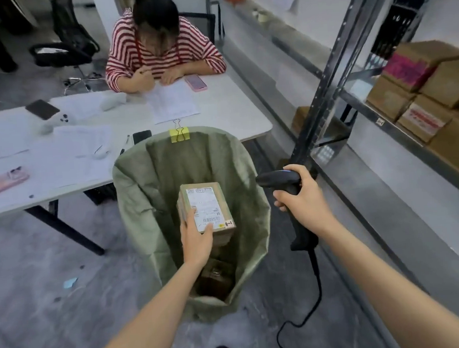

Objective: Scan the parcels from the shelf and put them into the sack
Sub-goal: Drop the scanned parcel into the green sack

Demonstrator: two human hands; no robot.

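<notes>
From the head view, my left hand [197, 238] holds a small brown cardboard parcel with a white printed label [206, 208] right over the open mouth of the green woven sack [153, 184]. The thumb lies on the label's near edge. The fingers [191, 213] wrap the parcel's left side, so it is gripped and not yet let go. My right hand [300, 193] is just right of the sack, its fingers curled tight round the handle of a black corded handheld scanner [280, 179], whose head points left toward the parcel.

Deep in the sack I can make out at least one more brown box [216, 278], so I judge some parcels are already in. On the far right, the grey metal shelf [322, 85] carries a stack of brown cardboard boxes [434, 83], so plenty looks left to do. I cannot tell whether this label has been read yet.

A yellow binder clip [179, 134] pins the sack's far rim at the edge of the white worktop [232, 111], where a person in a red and white striped top [160, 51] sits over papers.
</notes>
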